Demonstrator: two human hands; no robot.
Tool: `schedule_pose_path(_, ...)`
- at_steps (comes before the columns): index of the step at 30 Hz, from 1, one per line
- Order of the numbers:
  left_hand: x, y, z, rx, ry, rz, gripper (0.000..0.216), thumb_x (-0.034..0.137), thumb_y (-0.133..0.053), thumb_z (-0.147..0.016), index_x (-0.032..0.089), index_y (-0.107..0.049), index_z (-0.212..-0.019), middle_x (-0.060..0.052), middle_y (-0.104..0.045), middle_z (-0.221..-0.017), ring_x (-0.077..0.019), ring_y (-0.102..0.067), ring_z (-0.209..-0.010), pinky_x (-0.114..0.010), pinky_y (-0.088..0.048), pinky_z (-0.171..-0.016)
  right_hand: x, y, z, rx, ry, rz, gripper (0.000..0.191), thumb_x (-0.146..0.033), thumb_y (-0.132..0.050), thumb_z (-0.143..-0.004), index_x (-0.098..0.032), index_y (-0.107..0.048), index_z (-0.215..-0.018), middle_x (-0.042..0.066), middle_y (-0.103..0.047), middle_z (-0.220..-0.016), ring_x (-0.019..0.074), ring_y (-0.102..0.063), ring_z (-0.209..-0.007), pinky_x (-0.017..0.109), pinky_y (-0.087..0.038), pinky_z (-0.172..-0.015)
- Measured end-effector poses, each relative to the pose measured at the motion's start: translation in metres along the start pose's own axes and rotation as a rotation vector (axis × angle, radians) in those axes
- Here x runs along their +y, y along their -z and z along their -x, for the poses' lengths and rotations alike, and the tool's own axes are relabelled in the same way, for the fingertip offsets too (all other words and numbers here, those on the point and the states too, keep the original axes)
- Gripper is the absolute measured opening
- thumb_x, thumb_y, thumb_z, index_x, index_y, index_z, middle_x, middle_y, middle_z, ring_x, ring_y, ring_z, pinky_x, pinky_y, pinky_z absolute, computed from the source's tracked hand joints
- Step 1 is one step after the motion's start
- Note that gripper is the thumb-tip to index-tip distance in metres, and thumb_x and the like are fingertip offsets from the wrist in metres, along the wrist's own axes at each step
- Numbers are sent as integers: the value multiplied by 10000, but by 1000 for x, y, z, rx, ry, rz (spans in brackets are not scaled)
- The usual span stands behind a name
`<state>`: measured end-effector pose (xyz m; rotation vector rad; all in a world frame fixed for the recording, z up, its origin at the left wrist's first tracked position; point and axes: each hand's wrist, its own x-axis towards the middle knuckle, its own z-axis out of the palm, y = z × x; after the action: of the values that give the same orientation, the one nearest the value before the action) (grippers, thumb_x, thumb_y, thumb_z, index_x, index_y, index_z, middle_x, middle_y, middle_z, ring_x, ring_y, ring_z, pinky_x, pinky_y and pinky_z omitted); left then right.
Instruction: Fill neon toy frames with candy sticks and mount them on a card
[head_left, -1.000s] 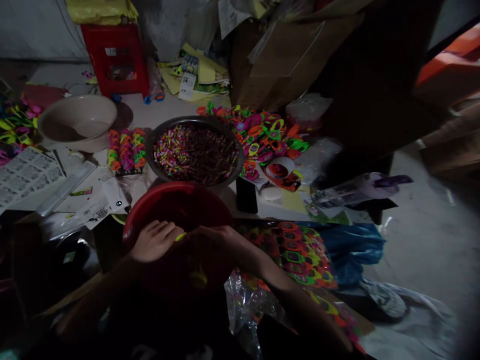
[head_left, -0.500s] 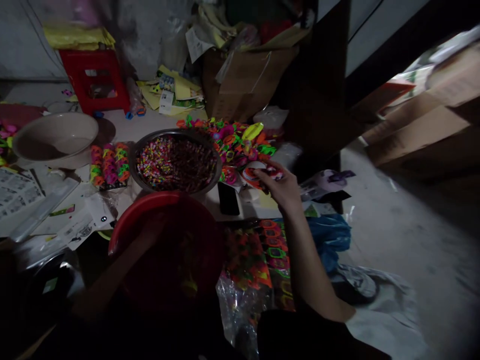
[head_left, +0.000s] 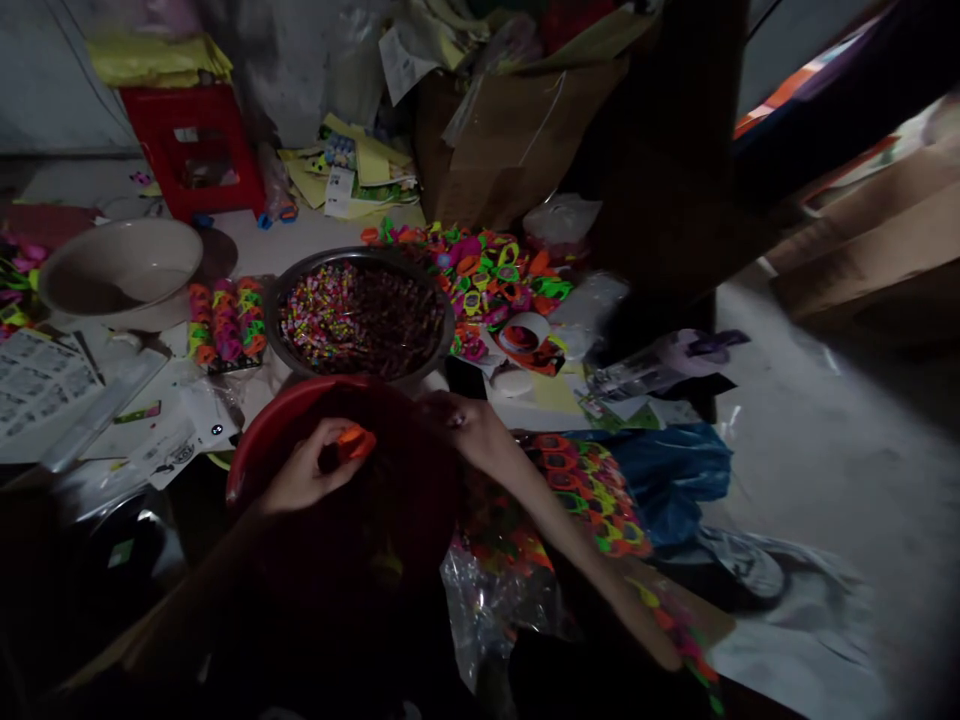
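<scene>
My left hand [head_left: 313, 468] is over the red basin [head_left: 247, 455], its fingers closed on an orange plastic piece [head_left: 355, 441] like the toy watches nearby. At the basin's right rim is my right hand [head_left: 474, 428], fingers pinched together. A small pale bit shows at its fingertips, too blurred to name. Inside, the basin is dark, with a faint yellowish shape low down. Just behind it stands a metal bowl [head_left: 448, 345] of small, colourful wrapped pieces. Bright toy watches [head_left: 491, 275] lie heaped to the bowl's right, near a white-rimmed roll [head_left: 525, 332].
A pale bowl [head_left: 124, 265] and bundled colourful toys [head_left: 226, 325] sit on the left. Behind are a red stool [head_left: 196, 150] and a cardboard box [head_left: 525, 145]. Bagged toy watches [head_left: 592, 490] and a blue plastic bag [head_left: 675, 475] lie at the right. A dark phone [head_left: 466, 378] is partly hidden.
My right hand has left the white-rimmed roll and moved left and down to the red basin. My left hand has come up from inside the basin with the orange piece.
</scene>
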<state>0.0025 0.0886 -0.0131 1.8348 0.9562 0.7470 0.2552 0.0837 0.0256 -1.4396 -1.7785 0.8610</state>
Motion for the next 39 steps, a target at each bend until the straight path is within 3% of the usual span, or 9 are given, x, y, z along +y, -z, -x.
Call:
schedule_pose_path(4,21,5,10,95,-69,49,340,242,-611,-828,198,-475,-1136,-67,-638,-1083,-169,-624,-1014,-308,-505,-900,-26,-23,8,-178,113,-3,205,-306,-536,-874,-182,-648,-993,28,-699,-837,126,-626,-677,210,-460,-604)
schedule_pose_path(10,29,5,13,205,12,164,363,270,-586,-868,225,-499,-1218,-67,-602,-1189,-160,-618,-1013,-301,-500,-911,-41,-34,10,-136,178,0,198,-254,-569,-865,-192,-605,-1050,23,-696,-911,101,-626,-645,199,-496,-611)
schedule_pose_path(14,35,3,8,250,186,595,344,341,-559,-886,225,-454,-1192,-24,-638,-992,-104,-635,-678,-263,-557,-663,-50,-36,12,-127,238,-5,167,-251,-546,-895,-198,-628,-1030,27,-711,-911,111,-657,-688,203,-522,-646)
schedule_pose_path(18,36,1,6,399,298,855,346,396,-634,-824,203,-456,-1049,-30,-642,-988,-145,-656,-817,-252,-576,-650,-60,-41,17,-179,333,5,231,-209,-521,-914,-219,-629,-1118,49,-715,-1036,149,-692,-867,230,-541,-744)
schedule_pose_path(23,36,3,9,502,277,756,501,378,-668,-798,250,-448,-1230,-50,-585,-1165,-188,-633,-1003,-298,-588,-735,-62,-50,20,-137,294,32,245,-248,-562,-908,-210,-612,-1144,37,-728,-984,135,-692,-724,208,-530,-663)
schedule_pose_path(27,37,4,12,422,260,714,331,362,-656,-816,208,-538,-1085,-33,-624,-1036,-186,-653,-969,-312,-569,-797,-59,-55,18,-80,301,5,234,-234,-558,-899,-209,-609,-1126,31,-728,-974,117,-682,-697,191,-515,-650)
schedule_pose_path(30,36,5,16,435,193,650,240,306,-666,-816,211,-547,-1002,-28,-609,-1142,-162,-630,-1012,-287,-536,-856,-61,-56,16,-50,283,-14,216,-235,-540,-898,-217,-614,-1100,24,-733,-936,114,-680,-683,187,-519,-639)
schedule_pose_path(33,35,6,19,426,118,568,268,249,-692,-789,223,-524,-996,-28,-606,-1190,-150,-607,-1068,-276,-493,-926,-63,-56,15,-31,274,-23,204,-242,-539,-893,-209,-623,-1076,18,-733,-860,104,-655,-601,183,-509,-580)
schedule_pose_path(39,36,6,18,394,12,466,327,159,-688,-752,226,-476,-991,-35,-609,-1175,-140,-627,-1019,-274,-507,-874,-64,-55,17,-28,259,-26,209,-254,-528,-896,-206,-635,-1069,20,-729,-820,100,-641,-585,181,-504,-565)
